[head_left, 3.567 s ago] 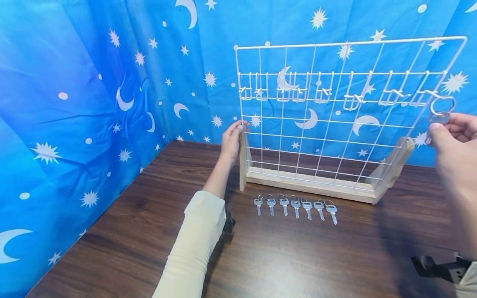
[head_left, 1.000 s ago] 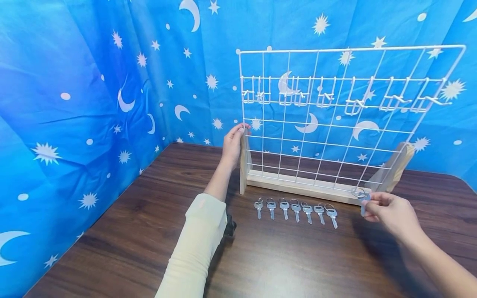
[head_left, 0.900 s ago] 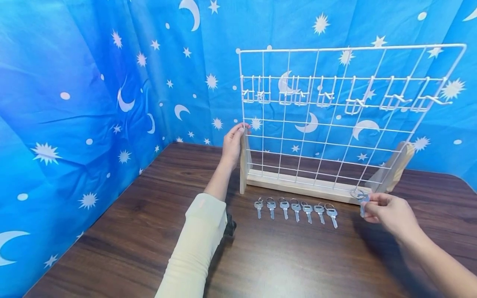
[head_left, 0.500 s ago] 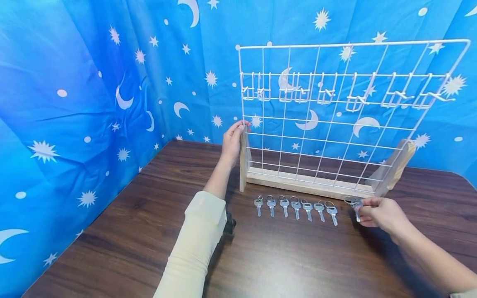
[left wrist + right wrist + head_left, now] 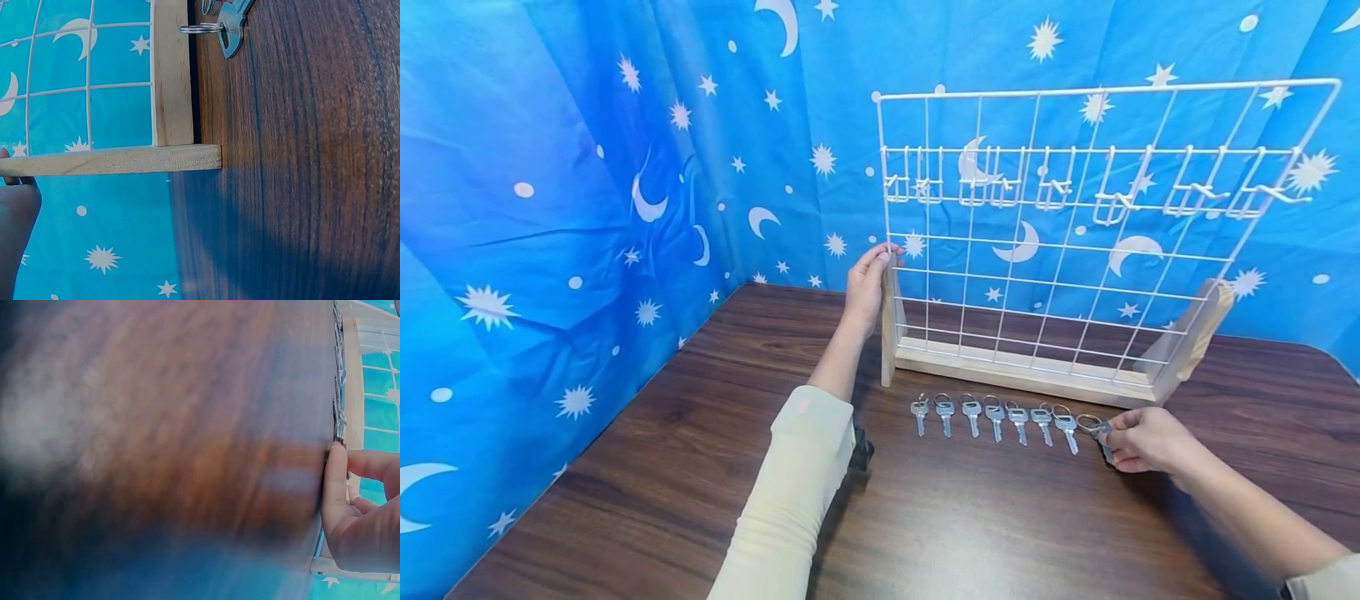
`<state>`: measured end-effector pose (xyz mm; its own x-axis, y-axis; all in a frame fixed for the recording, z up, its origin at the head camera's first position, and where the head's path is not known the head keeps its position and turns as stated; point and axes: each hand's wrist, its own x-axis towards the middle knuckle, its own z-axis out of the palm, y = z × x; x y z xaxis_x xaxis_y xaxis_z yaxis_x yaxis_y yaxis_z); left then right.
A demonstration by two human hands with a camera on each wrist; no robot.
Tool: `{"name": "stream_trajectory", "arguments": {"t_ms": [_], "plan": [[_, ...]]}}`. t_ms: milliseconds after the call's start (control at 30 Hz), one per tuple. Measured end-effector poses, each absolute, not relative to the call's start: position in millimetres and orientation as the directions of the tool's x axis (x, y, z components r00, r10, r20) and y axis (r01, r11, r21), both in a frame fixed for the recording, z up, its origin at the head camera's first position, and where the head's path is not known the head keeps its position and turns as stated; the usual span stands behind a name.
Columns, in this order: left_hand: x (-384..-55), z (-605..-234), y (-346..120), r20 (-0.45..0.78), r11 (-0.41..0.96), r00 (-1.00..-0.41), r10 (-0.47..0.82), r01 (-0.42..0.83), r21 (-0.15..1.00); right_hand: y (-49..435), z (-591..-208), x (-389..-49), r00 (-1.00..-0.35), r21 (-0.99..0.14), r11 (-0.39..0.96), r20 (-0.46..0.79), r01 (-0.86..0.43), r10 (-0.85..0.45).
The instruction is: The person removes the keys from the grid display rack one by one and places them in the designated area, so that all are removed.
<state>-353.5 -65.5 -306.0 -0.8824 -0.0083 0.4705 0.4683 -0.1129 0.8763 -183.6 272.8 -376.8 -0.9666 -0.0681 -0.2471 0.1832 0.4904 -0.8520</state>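
Observation:
My right hand (image 5: 1150, 440) pinches a silver key (image 5: 1105, 440) low at the table, its split ring (image 5: 1087, 423) pointing left. Just left of it lies a row of several similar keys (image 5: 995, 415), each with a ring, in front of the rack. In the right wrist view the thumb and fingers (image 5: 337, 481) hide most of the held key. My left hand (image 5: 867, 279) grips the upper end of the rack's left wooden upright (image 5: 889, 325). The rack's white wire grid (image 5: 1037, 258) stands upright and carries a line of white hooks (image 5: 1052, 190) with nothing hanging on them.
The grid sits in a wooden base (image 5: 1022, 377) with a right wooden upright (image 5: 1206, 329). Dark wood-grain table (image 5: 970, 525) lies beneath everything. A blue curtain (image 5: 587, 208) with moons and stars hangs behind and at the left.
My right hand has brought the key from beside the rightmost hook down to the table and leftward, to the right end of the key row. The left hand stays on the upright.

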Motion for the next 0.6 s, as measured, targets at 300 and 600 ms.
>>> {"name": "stream_trajectory", "arguments": {"t_ms": [300, 600], "plan": [[-352.3, -304.3, -64.9, 0.462, -0.123, -0.887, -0.007, 0.459, 0.880, 271.2, -375.8, -185.8, -0.962, -0.845, 0.491, -0.268, 0.212, -0.046], [-352.3, -304.6, -66.8, 0.461, -0.119, -0.887, -0.008, 0.459, 0.880, 270.4, -378.2, -189.3, -0.960, -0.838, 0.497, -0.278, 0.223, -0.037]]}}
